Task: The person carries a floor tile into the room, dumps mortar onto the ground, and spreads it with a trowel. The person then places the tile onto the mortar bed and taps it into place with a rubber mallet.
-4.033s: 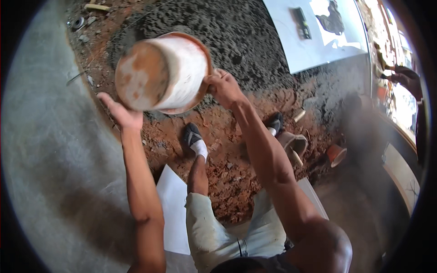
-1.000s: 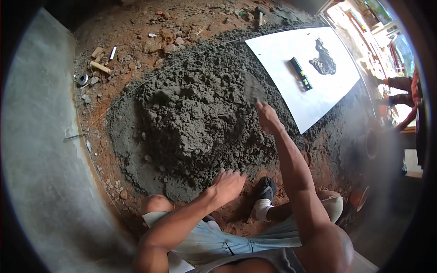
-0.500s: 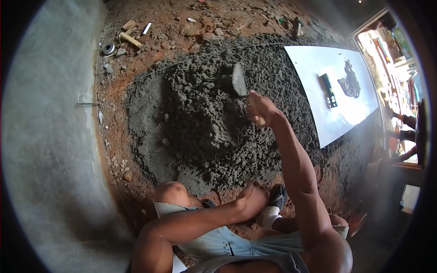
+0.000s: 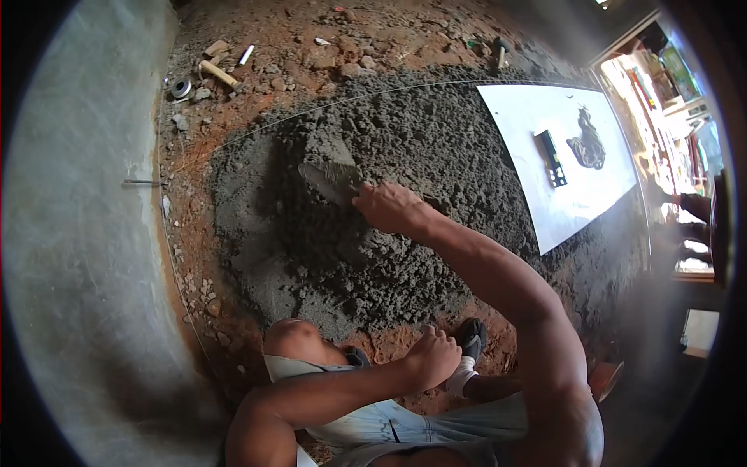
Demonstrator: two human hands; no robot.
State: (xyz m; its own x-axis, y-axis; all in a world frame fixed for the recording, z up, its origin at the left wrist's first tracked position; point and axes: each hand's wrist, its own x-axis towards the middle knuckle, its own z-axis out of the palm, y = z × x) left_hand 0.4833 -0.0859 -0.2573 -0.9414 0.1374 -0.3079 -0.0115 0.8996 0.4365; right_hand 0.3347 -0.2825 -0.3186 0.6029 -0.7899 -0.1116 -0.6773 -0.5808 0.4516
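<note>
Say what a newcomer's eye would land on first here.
The broad grey mix filling the middle of the view, with the trowel in the right hand left of centre. Then the bright white sheet at upper right, bearing a black tool and a dark crumpled thing.

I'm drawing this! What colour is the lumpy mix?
The lumpy mix is dark grey, seen best in the head view.

Looks steeply down and forward from the wearer's head, through the left fisheye of the pair. Sits near enough to place the left hand [image 4: 437, 356] low, the right hand [image 4: 387, 208] and grey mortar [image 4: 443, 167] mid-view. Bends straight edges toward a dark, round border.
</note>
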